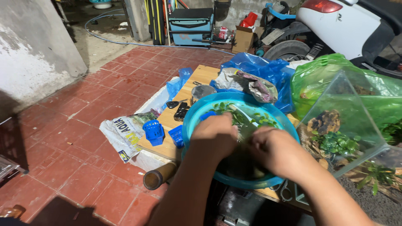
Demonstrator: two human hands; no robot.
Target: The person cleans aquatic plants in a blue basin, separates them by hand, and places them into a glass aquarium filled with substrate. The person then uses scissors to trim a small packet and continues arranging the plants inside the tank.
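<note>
Two hands [213, 136], one blue basin [192, 125], perhaps two small blue baskets [154, 132], two plastic bags [268, 71]

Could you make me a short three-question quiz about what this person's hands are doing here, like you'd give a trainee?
1. True or false: both hands are inside the blue basin.
2. What lies in the basin: (a) green plants, (b) bricks, (c) tools?
3. Which thing stands on the person's right of the basin?

Key
1. True: the left hand and right hand are over and in it, close together.
2. (a): green plants show past the hands.
3. A clear glass tank with wood and plants inside, in front of a green plastic bag.
</note>
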